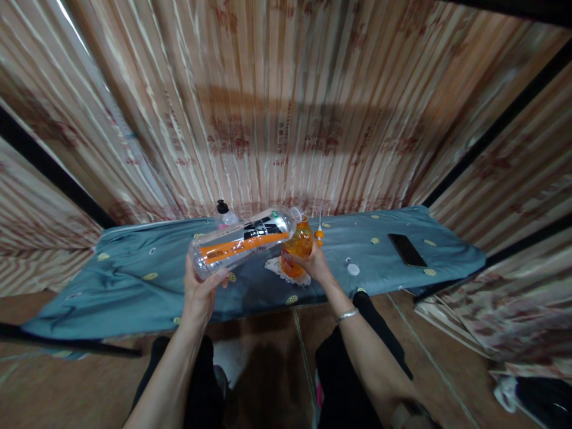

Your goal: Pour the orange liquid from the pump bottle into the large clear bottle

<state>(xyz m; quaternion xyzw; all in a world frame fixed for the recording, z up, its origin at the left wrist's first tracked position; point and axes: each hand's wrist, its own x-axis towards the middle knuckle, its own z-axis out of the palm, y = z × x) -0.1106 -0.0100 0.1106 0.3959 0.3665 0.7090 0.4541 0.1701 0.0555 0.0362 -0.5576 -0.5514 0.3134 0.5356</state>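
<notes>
A clear plastic bottle [243, 241] with an orange, white and black label lies tilted in my left hand [200, 292], whose fingers wrap round its base. Its uncapped mouth meets the top of an amber spray bottle [298, 241], though I cannot see whether liquid is flowing. My right hand [315, 262] grips the amber bottle from the right. Beneath that bottle is a crumpled white cloth or tissue [274, 266]. Just behind my right hand stands an orange pump top [319, 234] with a thin tube pointing up. To its right rests a white cap [353, 269].
A teal patterned sheet [134, 268] covers the bench-like surface. Behind the clear bottle stands a bottle with a black top [222, 207]. A dark phone [407, 249] lies at the right. Patterned curtains [286, 107] and black frame bars [491, 143] enclose the space.
</notes>
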